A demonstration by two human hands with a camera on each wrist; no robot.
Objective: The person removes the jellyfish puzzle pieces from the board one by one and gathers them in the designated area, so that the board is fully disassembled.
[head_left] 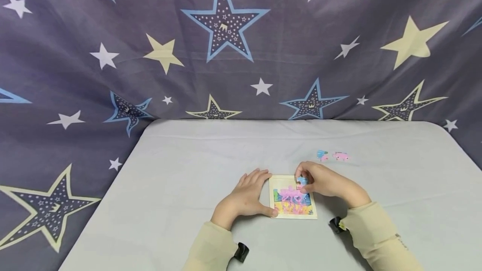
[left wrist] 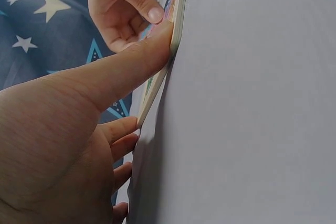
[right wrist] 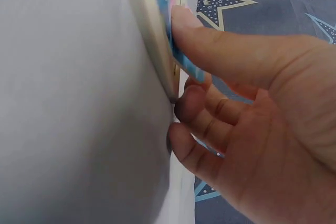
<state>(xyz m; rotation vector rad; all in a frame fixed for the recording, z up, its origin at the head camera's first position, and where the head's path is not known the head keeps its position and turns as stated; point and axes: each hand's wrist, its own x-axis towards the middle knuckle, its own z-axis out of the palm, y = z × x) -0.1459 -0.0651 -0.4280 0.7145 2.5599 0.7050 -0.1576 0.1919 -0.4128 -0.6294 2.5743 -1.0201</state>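
A small jigsaw puzzle in a pale tray (head_left: 293,216) lies on the table, its lower part filled with pink, blue, green and yellow pieces. My left hand (head_left: 246,195) steadies the tray's left side with fingers spread. Its thumb (left wrist: 152,45) lies over the near left corner, and a fingertip touches the far left corner. Over the tray's upper right, my right hand (head_left: 325,181) pinches a blue and pink puzzle piece (head_left: 301,182) between thumb and fingers. In the right wrist view that piece (right wrist: 189,66) slants beneath the thumb, close over the tray's corner.
Beyond the tray lie two loose puzzle pieces, a blue one (head_left: 321,154) and a pink one (head_left: 341,156). A pale cloth covers the table (head_left: 180,158). Behind it hangs a dark curtain (head_left: 278,53) with stars. Each sleeve has a black strap-like item near the cuff.
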